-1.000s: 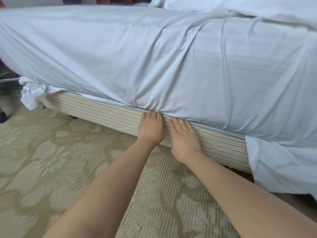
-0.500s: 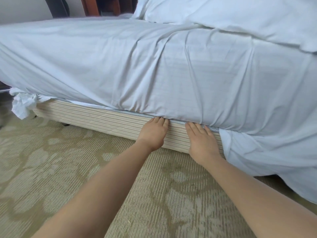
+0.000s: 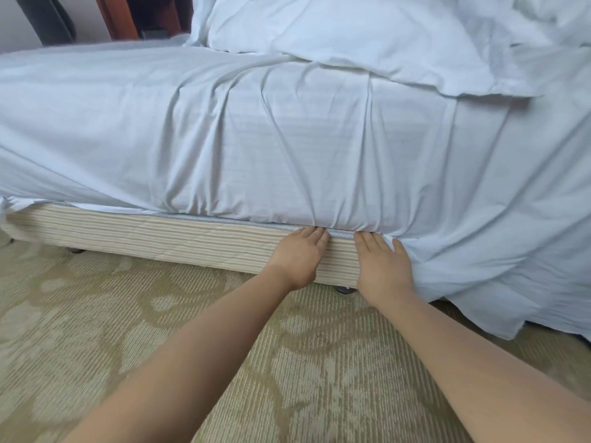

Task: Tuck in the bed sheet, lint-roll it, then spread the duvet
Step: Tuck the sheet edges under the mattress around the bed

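A pale blue-white bed sheet point(image 3: 256, 148) covers the mattress side and is tucked along the seam above the striped beige bed base point(image 3: 144, 235). My left hand point(image 3: 299, 255) lies flat against the base, straight fingertips pushed into the gap under the mattress. My right hand point(image 3: 383, 266) sits just to the right, fingers straight, pressing the sheet in where the tucked part ends. Right of that hand the sheet hangs loose point(image 3: 499, 282) down to the floor. A white duvet point(image 3: 351, 30) lies bunched on top of the bed at the back.
Patterned beige-green carpet point(image 3: 128, 330) fills the foreground. A loose sheet corner point(image 3: 9, 203) hangs at the far left end of the base. A caster point(image 3: 345, 289) shows under the base near my right wrist. Dark wooden furniture point(image 3: 118, 14) stands behind the bed.
Both hands have slid to the right along the seam, tucking more sheet under the mattress. The loose hanging part now starts right at my right hand. The view has shifted right.
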`<state>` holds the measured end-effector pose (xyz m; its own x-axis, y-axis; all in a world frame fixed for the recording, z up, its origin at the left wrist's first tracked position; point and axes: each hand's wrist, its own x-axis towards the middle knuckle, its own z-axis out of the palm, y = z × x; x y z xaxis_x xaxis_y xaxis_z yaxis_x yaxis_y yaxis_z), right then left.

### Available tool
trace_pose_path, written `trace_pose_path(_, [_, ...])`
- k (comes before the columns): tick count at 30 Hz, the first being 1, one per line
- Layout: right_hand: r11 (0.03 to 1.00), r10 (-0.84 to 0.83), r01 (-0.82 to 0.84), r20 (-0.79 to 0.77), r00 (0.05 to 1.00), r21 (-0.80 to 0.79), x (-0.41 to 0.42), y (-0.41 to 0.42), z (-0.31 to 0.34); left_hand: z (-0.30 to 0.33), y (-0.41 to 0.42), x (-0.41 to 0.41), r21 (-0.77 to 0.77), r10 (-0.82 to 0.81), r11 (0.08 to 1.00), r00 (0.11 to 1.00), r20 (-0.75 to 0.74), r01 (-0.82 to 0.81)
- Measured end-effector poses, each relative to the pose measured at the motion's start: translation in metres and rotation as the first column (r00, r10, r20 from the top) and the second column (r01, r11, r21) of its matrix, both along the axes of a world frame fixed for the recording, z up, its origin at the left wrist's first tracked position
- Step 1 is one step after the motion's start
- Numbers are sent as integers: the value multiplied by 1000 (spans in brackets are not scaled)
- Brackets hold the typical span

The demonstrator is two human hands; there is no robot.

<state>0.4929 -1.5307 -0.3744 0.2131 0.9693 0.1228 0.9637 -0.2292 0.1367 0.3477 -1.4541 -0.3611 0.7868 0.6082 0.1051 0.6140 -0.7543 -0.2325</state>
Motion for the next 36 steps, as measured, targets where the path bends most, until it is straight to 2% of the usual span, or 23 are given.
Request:
trace_pose_path(4, [998, -47, 49, -69, 997, 25, 7, -3, 1, -7, -2, 19, -28, 24, 999, 998, 54, -23])
trace_pose_path(11, [997, -72, 73, -61, 996, 8, 28, 23, 7, -13, -1, 24, -37, 29, 999, 989, 146, -23])
trace_pose_path(14, [999, 42, -42, 55, 998, 3, 34, 9, -1, -12, -3, 25, -44, 9, 999, 986, 165, -1])
trace_pose_path(17, [984, 170, -177, 217, 961, 12, 53, -15, -13, -12, -7, 33, -17, -120, 992, 976, 183, 125])
trace_pose_path(20, [949, 239, -282, 263, 935, 141, 81, -27, -23, -16, -11, 50, 41, -234, 972, 947, 222, 231])
trace_pose_path(23, [926, 226, -281, 226, 947, 251, 94, -38, -21, -15, -21, 68, -10, -253, 965, 938, 236, 262])
trace_pose_path(26, [938, 152, -189, 145, 978, 291, 99, -40, -24, -21, -24, 82, -64, -213, 969, 939, 268, 239])
trace_pose_path(28, [954, 86, -106, 85, 993, 279, 98, -34, -22, -22, -28, 88, -88, -182, 972, 933, 309, 219])
trace_pose_path(31, [985, 19, -18, 1, 1000, 171, 91, -24, -11, -23, -31, 92, -81, -121, 985, 943, 309, 153])
trace_pose_path(33, [987, 4, -1, -17, 1000, 163, 90, -22, -8, -23, -32, 91, -86, -98, 988, 952, 290, 128])
trace_pose_path(35, [989, 43, -43, -2, 999, 144, 90, -33, -8, -24, -32, 90, -37, -170, 981, 937, 306, 191])
trace_pose_path(36, [977, 95, -95, 7, 995, 193, 91, -41, -11, -25, -30, 90, -4, -208, 975, 924, 321, 220])
